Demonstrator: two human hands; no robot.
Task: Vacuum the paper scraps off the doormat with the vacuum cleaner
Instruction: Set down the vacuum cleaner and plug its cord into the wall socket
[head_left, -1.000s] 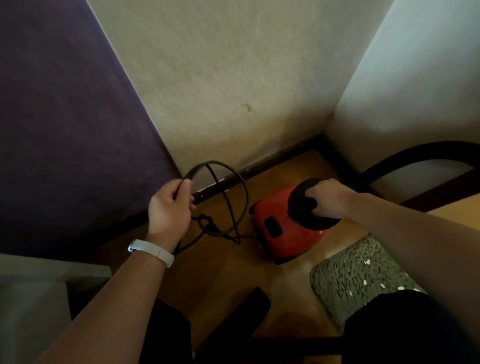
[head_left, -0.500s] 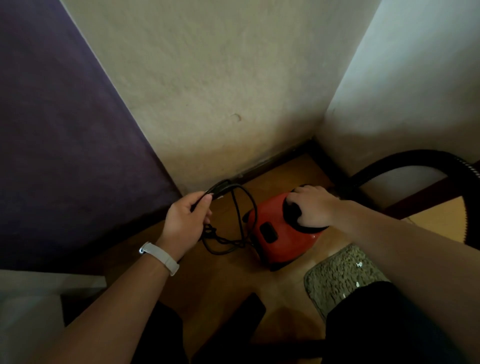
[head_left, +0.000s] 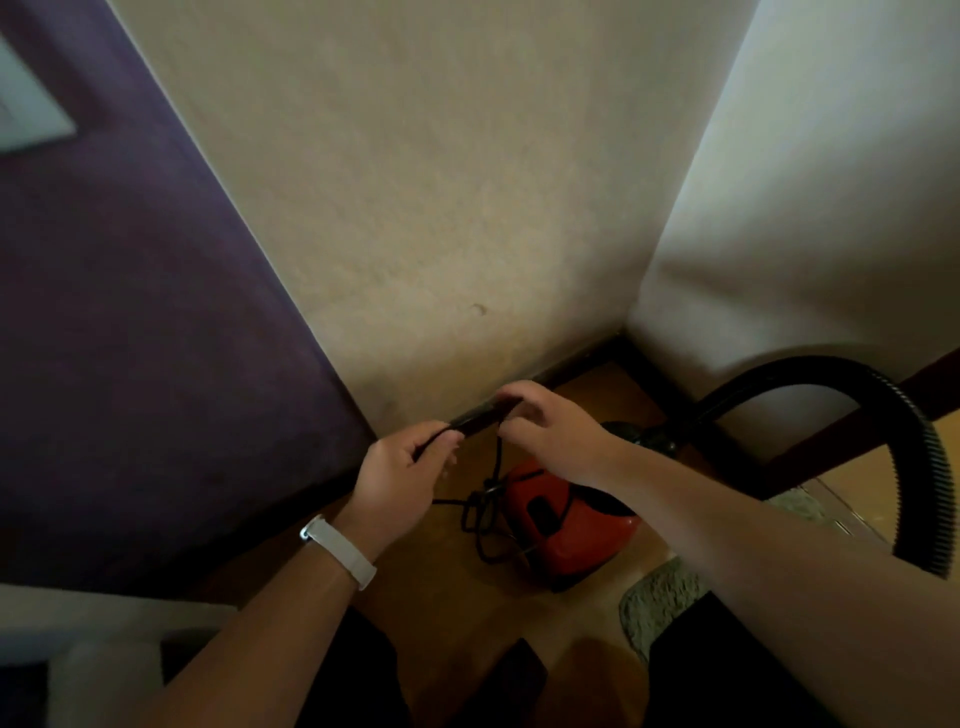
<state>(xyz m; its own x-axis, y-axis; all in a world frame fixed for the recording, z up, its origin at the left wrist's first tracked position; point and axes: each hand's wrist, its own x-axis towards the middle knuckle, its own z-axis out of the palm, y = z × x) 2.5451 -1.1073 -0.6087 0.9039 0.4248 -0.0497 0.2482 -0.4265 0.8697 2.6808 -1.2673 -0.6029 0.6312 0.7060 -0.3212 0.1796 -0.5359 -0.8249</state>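
Note:
A small red vacuum cleaner (head_left: 563, 535) with a black top sits on the wooden floor in the room's corner. Its black power cord (head_left: 485, 512) lies tangled beside it on the left and rises to my hands. My left hand (head_left: 402, 475) pinches the cord. My right hand (head_left: 545, 423) grips the same cord a little farther along, above the vacuum. The ribbed black hose (head_left: 924, 467) arcs at the right. A corner of the grey-green doormat (head_left: 660, 603) shows lower right, mostly hidden by my right arm; no paper scraps are visible.
A purple wall (head_left: 130, 338) runs along the left and cream walls (head_left: 441, 208) meet in the corner behind the vacuum. A dark baseboard (head_left: 587, 358) lines the floor. My dark-clothed legs fill the bottom of the view.
My right hand left the vacuum's black top and took hold of the cord beside my left hand. The cord loop is drawn taut between both hands. The view tilted upward.

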